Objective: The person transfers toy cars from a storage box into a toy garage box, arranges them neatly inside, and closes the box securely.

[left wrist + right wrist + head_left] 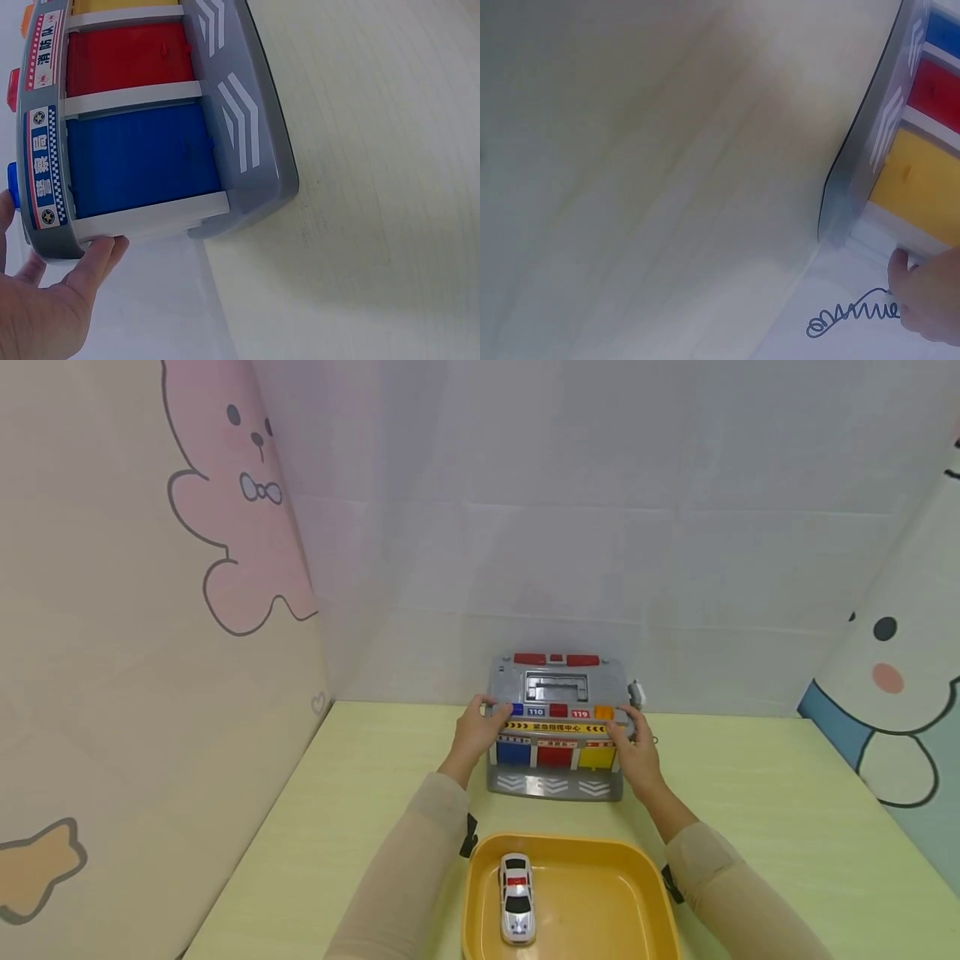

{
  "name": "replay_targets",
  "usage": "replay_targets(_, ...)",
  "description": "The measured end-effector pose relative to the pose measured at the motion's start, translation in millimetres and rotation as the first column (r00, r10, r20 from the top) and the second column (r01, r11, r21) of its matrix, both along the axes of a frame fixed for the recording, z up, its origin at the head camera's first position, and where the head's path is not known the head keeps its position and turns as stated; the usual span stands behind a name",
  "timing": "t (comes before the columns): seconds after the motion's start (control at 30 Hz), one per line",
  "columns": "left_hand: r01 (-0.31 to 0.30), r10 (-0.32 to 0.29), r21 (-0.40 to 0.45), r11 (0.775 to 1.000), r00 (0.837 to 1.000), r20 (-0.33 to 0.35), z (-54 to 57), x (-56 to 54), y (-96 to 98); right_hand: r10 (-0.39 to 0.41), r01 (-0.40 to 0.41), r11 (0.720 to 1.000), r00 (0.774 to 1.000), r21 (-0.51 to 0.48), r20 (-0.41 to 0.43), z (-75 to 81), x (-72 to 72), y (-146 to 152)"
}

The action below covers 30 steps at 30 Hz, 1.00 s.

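My left grip (474, 732) and right grip (637, 753) are clamped on opposite ends of the grey toy station (556, 727) at the back of the desk (382, 777), its plastic probably light, stiff and slightly slippery, best held by both ends, kept level.

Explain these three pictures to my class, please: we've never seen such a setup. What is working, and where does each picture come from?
There is no machine: a person works with a bare left hand and right hand. The widest picture comes from a camera worn on the head, looking forward and down; the other two come from cameras on the left and right wrists. The hands grip opposite sides of a grey toy station, whose front has blue, red and yellow doors. It is toward the back of a pale table. Nearer the person is a yellow tray with a white toy car in it.
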<state>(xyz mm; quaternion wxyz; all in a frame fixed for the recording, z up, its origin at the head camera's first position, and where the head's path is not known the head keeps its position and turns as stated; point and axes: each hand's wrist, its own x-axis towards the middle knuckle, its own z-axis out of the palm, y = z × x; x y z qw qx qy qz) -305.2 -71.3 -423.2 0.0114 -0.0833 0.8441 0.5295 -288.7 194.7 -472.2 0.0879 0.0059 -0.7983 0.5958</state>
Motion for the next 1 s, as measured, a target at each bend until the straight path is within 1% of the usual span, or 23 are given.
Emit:
replay_targets(0.2,-0.001,0.001,-0.014,1.0,1.0,-0.012,2.9,2.7,1.7,-0.003,0.003,1.0,1.0,0.0,-0.004,-2.0,-0.6,0)
replay_targets(0.37,0.002,-0.002,-0.016,1.0,1.0,-0.008,5.4,3.8,0.2,-0.008,0.008,1.0,1.0,0.001,-0.017,-1.1,1.1,-2)
replay_targets(0.43,0.001,-0.001,-0.015,1.0,1.0,-0.001,4.9,3.3,-0.7,-0.003,0.003,1.0,1.0,-0.005,-0.003,9.5,7.7,-6)
replay_targets(0.6,0.011,-0.011,0.0,1.0,1.0,0.006,1.7,0.8,-3.6,-0.016,0.016,1.0,1.0,-0.001,0.006,9.2,7.6,-7)
replay_targets(0.67,0.021,-0.021,0.008,1.0,1.0,0.003,1.4,0.8,-4.3,-0.023,0.023,1.0,1.0,0.003,-0.009,0.2,1.9,-5)
replay_targets(0.83,0.037,-0.037,0.026,0.999,0.999,-0.003,1.6,2.7,-6.1,-0.018,0.018,1.0,1.0,0.01,-0.012,4.2,3.2,-6)
replay_targets(1.0,0.049,-0.049,0.034,0.998,0.999,-0.002,-0.1,5.5,-8.7,-0.012,0.012,1.0,1.0,0.012,-0.001,5.1,4.7,-7)
